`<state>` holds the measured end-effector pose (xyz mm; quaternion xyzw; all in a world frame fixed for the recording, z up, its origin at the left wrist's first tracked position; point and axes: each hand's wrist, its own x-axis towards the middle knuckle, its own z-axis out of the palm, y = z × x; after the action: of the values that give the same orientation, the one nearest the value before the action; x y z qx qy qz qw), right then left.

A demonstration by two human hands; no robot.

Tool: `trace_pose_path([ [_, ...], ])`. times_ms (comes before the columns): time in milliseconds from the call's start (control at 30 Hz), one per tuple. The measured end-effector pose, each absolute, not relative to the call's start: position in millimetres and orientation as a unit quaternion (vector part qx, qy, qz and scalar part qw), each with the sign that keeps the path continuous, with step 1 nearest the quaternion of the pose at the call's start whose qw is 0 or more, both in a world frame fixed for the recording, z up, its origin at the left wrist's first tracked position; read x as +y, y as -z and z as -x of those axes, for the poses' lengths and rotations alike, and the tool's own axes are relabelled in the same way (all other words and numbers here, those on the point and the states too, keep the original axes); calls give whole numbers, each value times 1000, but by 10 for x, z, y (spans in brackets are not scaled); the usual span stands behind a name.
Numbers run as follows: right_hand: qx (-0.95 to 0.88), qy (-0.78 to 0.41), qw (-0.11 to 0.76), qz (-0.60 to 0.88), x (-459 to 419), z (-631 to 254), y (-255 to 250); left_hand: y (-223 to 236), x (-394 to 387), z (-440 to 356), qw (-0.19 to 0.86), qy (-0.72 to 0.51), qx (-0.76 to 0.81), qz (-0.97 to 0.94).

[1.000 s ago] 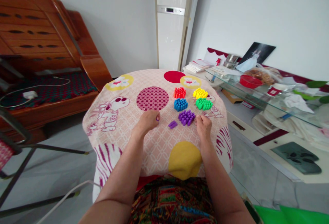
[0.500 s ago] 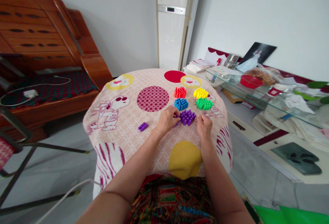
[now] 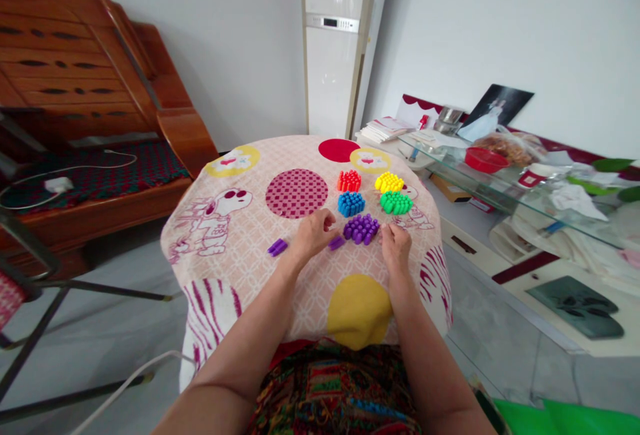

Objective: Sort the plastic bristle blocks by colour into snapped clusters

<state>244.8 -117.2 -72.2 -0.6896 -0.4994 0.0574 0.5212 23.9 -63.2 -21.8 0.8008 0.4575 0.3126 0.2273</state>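
Head-worn view (wide), facing forward and down, table (image 3: 255, 222) close below

A wooden bench (image 3: 184, 130) holds, probably, a charger (image 3: 59, 185).

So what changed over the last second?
Left hand moved right toward the purple bunch, then back slightly left. The left-side purple pegs, not visible at first, now show. Any grip or release is unclear. Right hand, purple bunch and the red, blue, yellow and green bunches stayed put.
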Motion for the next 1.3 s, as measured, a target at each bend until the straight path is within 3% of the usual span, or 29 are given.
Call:
trace_pose_path([
  [300, -503, -52, 523, 686, -1162, -2459, 749, 242, -712, -233, 166, -173, 441, -865],
  [467, -498, -56, 524, 689, -1158, -2457, 752, 218, -713, -202, 153, -202, 427, -868],
  [700, -503, -53, 519, 690, -1176, -2452, 731, 192, -802, -294, 223, -268, 397, -849],
  [1300, -507, -49, 513, 691, -1170, -2458, 727, 386, -984, -605, 212, -333, 386, -834],
])
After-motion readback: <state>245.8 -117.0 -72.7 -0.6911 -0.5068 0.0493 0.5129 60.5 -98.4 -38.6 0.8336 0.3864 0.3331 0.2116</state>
